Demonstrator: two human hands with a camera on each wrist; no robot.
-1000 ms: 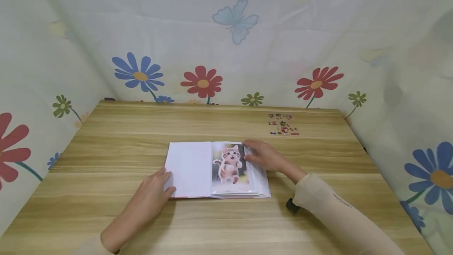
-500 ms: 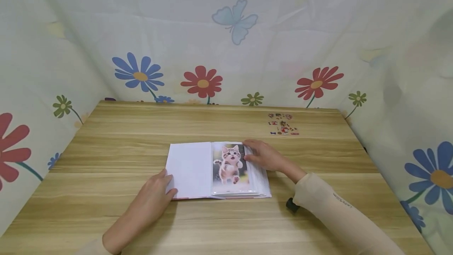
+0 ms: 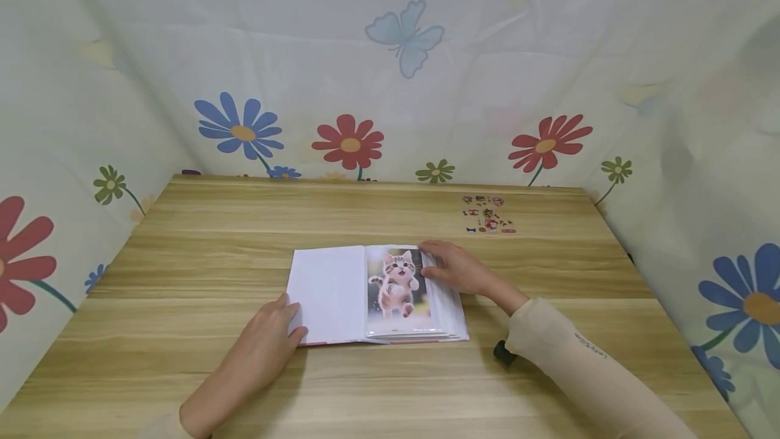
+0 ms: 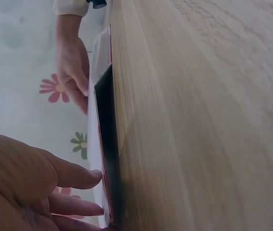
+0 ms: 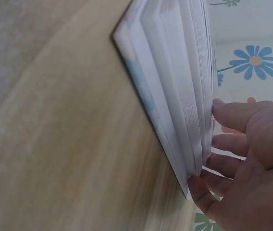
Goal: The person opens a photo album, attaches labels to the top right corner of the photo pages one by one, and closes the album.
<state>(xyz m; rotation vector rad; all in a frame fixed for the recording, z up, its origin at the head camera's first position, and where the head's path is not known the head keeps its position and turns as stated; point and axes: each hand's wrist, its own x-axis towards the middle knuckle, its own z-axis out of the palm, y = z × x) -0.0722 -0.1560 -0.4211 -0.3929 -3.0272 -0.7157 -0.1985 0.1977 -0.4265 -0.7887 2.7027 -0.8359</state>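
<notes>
A photo album (image 3: pixel 329 297) lies open on the table, its white inside cover at left and a kitten photo (image 3: pixel 399 286) in a clear sleeve at right. My left hand (image 3: pixel 262 341) touches the cover's left edge, thumb and fingertips on its white side. In the left wrist view a dark gap shows under that cover (image 4: pixel 108 125). At the right, my right hand (image 3: pixel 457 267) rests along the far outer edge of the pages. Seen from the right wrist, its thumb touches the top page and its other fingertips lie along the stacked page edges (image 5: pixel 179 72).
Behind the album, toward the right back, lies a clear sheet of small stickers (image 3: pixel 487 214). The wooden table (image 3: pixel 390 391) is bounded at the back and sides by a flower-printed cloth (image 3: pixel 292 66). A black object (image 3: pixel 504 353) sits under the right sleeve.
My left hand and the album's left cover edge have shifted very slightly to the right. My right hand stays on the page edge, and the kitten photo remains in view.
</notes>
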